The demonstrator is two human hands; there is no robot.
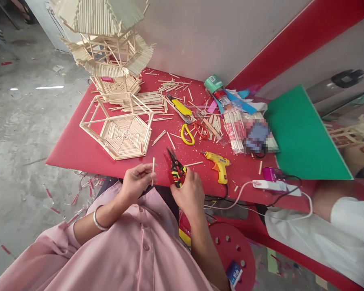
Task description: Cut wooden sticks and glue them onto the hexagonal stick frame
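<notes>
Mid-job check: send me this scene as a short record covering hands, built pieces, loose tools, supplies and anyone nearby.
Left hand: left hand pinches a short stick, upright
Right hand: right hand grips pliers by the handles
Built pieces: hexagonal stick frame; behind it, roofed stick tower, top cut off by the picture
Loose tools: yellow glue gun, right of the pliers; yellow cutter knife, farther back
Supplies: bagged sticks, right of the knife
Nearby: white sleeve of another person, right edge

Blue-and-white packet (234,274) on red stool (245,247): white lettering, initial "W", remainder unclear. Green canister (214,84): barcode label, print too small.
</notes>
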